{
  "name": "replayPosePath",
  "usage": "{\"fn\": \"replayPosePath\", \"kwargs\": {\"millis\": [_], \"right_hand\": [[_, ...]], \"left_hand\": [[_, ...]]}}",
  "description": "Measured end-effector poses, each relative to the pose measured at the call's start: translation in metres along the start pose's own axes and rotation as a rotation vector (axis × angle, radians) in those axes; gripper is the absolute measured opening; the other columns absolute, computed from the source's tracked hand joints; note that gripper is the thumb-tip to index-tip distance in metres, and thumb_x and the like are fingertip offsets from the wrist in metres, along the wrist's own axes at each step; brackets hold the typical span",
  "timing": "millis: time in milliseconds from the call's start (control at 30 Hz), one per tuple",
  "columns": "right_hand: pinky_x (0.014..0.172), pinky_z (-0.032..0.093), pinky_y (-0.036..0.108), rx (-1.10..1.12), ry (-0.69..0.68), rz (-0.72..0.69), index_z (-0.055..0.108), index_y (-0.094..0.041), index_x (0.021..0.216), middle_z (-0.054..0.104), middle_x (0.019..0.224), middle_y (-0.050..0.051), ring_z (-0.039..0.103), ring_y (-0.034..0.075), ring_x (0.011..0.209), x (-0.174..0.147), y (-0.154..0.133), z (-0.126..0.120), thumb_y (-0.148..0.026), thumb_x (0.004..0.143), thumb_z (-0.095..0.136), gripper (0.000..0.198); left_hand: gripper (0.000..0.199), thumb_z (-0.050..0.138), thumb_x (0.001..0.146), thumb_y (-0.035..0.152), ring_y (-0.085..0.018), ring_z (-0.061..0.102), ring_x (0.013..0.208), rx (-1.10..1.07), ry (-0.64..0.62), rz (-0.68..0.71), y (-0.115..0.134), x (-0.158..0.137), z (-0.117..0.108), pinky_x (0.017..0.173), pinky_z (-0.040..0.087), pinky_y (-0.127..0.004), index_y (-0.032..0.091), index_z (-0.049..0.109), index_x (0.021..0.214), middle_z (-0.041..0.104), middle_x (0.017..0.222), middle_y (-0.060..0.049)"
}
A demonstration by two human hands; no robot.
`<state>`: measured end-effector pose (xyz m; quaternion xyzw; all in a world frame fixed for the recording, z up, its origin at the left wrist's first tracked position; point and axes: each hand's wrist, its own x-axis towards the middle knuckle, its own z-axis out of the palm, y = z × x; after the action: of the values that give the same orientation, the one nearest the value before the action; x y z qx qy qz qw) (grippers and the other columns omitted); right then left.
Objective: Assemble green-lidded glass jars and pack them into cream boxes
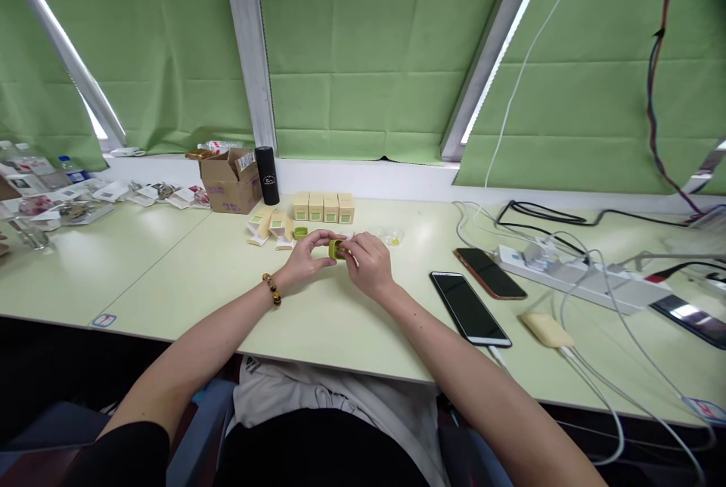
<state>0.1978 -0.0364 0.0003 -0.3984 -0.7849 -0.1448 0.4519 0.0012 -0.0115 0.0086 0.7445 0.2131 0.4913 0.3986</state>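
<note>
My left hand (pixel 306 260), with a beaded bracelet on its wrist, grips a small green case (pixel 336 249) between thumb and fingers, its opening turned to the right. The fingers of my right hand (pixel 368 262) are pinched together at that opening; what they hold, if anything, is hidden. Just behind my left hand lies another small green piece (pixel 300 232). Two opened cardboard boxes (pixel 259 226) lie to its left. Behind stands a row of several small closed yellowish boxes (pixel 324 207). Clear plastic pieces (pixel 391 236) lie beyond my right hand.
A black cylinder (pixel 266 175) and an open brown carton (pixel 230 181) stand at the back. On the right lie a white-framed phone (pixel 470 308), a darker phone (pixel 491 273), a power bank (pixel 547 329), a power strip (pixel 578 279) and loose cables. Bottles and packets fill the far left.
</note>
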Motion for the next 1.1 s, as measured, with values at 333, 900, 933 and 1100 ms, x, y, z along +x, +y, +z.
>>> {"fn": "replayPosePath", "kwargs": {"millis": [333,900,933,1100], "right_hand": [[0.067,0.039,0.035,0.020,0.138,-0.188,0.069,-0.021,0.086,0.069,0.077,0.004,0.053,0.019,0.073,0.001,0.004,0.004,-0.016,0.100,0.057,0.019],[0.091,0.060,0.052,0.183,0.066,-0.077,0.049,-0.025,0.146,0.067,0.133,0.015,0.064,0.033,0.122,-0.004,0.010,-0.001,-0.024,0.094,0.063,0.054],[0.091,0.061,0.052,0.204,0.048,-0.064,0.048,-0.026,0.147,0.066,0.135,0.014,0.063,0.033,0.123,-0.005,0.010,0.002,-0.024,0.095,0.063,0.055],[0.081,0.065,0.046,0.375,0.043,0.022,0.055,-0.028,0.140,0.069,0.127,0.012,0.068,0.029,0.112,-0.008,0.011,0.011,-0.021,0.096,0.062,0.045]], "left_hand": [[0.049,0.086,0.075,0.015,-0.028,0.064,0.127,0.006,-0.044,-0.027,-0.003,0.002,-0.004,0.117,0.045,-0.050,0.021,0.068,0.120,0.070,0.129,-0.011],[0.047,0.089,0.078,0.027,-0.028,0.058,0.121,0.380,0.130,0.077,-0.002,0.003,-0.011,0.111,0.046,-0.050,0.027,0.075,0.123,0.067,0.120,-0.010],[0.047,0.089,0.077,0.028,-0.028,0.057,0.122,0.395,0.128,0.087,-0.003,0.003,-0.010,0.111,0.046,-0.051,0.028,0.075,0.123,0.068,0.119,-0.010],[0.057,0.088,0.080,0.031,-0.028,0.055,0.123,0.381,0.111,0.140,0.001,0.001,-0.004,0.109,0.047,-0.049,0.029,0.068,0.133,0.070,0.121,-0.010]]}}
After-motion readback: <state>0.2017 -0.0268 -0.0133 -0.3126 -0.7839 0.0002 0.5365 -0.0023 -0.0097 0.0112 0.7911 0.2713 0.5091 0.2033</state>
